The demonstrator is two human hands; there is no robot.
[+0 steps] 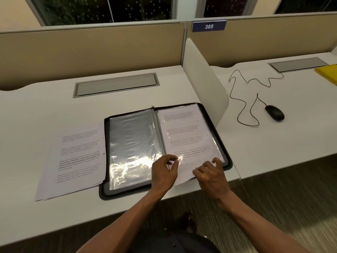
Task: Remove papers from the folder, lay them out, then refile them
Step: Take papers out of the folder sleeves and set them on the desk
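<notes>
A black zip folder [215, 123] lies open on the white desk [45, 110], with clear plastic sleeves inside. The left sleeve [131, 143] looks empty and shiny. A printed paper [186, 136] sits in the right sleeve, and its lower end sticks out past the folder's near edge. My left hand [164, 170] pinches the sleeve's bottom edge near the spine. My right hand [211, 172] rests on the protruding paper with curled fingers at the sleeve's lower right corner. A stack of printed papers [76, 157] lies on the desk left of the folder.
A white divider panel [202, 77] stands right of the folder. Beyond it, a black mouse [274, 112] with a looping cable lies on the neighbouring desk, and a yellow item [328, 72] sits at the far right. A grey cable hatch [114, 84] is set into the desk behind the folder.
</notes>
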